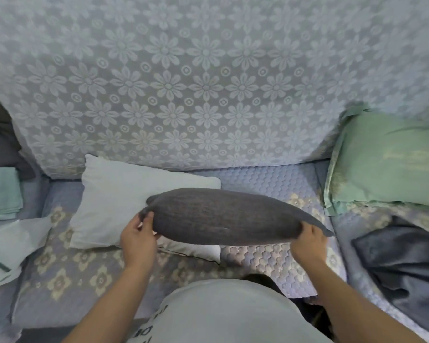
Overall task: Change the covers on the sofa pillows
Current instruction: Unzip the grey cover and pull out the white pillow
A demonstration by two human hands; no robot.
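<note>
I hold a dark grey covered pillow (223,216) flat above the sofa seat, its edge toward me. My left hand (136,236) pinches its left corner with thumb and fingers. The right end is gripped by my right hand (308,241), just inside the pointed corner. Under and behind the grey pillow lies a bare white pillow (114,194), partly hidden by it. A green covered pillow (386,162) leans at the right end of the sofa.
A loose dark grey cover (404,266) is crumpled on the seat at the right. Folded green fabric (1,191) and pale loose cloth (13,241) lie at the left. The sofa back (183,82) wears a flowered lace throw; the seat (270,184) is quilted.
</note>
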